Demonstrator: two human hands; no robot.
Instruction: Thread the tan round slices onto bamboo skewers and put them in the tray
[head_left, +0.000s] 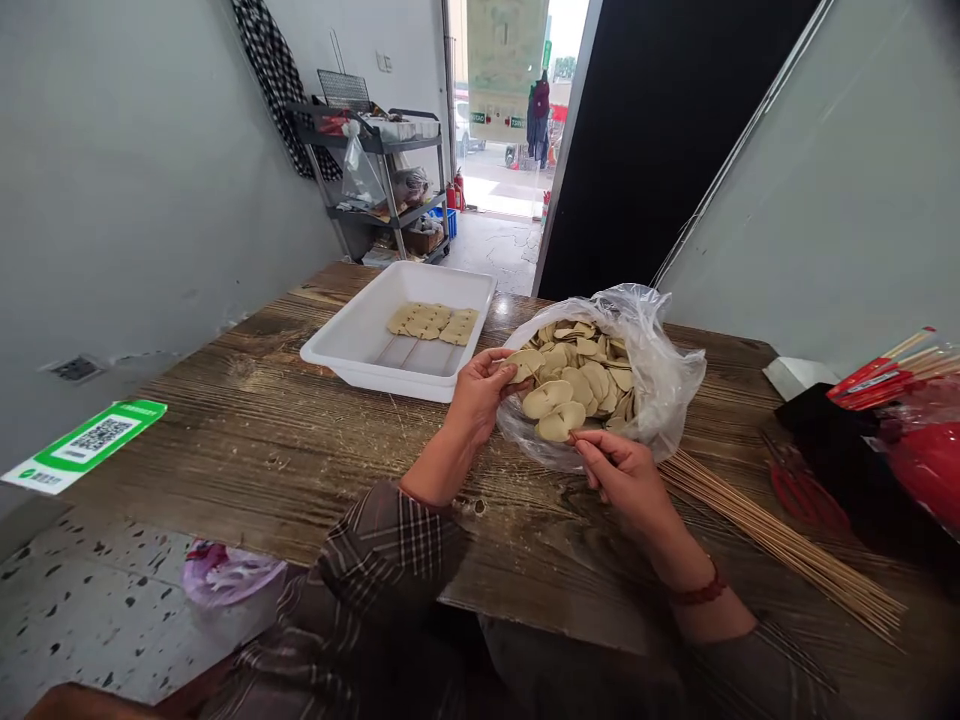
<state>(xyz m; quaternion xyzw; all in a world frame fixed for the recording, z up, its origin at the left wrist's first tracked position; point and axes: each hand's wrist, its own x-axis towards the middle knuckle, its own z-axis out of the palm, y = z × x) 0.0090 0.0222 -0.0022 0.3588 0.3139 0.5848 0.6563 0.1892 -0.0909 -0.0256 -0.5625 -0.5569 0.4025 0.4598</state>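
My left hand (480,393) is closed, pinching a thin beige oval slice (525,364) between thumb and fingers. Two more slices (547,399) lie in line below it, and they appear threaded on a thin wooden skewer. Close to the lowest slice, my right hand (619,465) grips the skewer's end (573,436) between thumb and forefinger; most of the skewer is hidden. Just behind both hands, an open clear plastic bag (660,375) holds a heap of similar slices (589,355).
A white tray (375,372) with several skewered slices (431,322) stands at the back left. Bamboo skewers (780,535) lie in a bundle at right, near red-handled scissors (806,490) and a black box (810,420). A green QR card (86,445) sits at the table's left edge.
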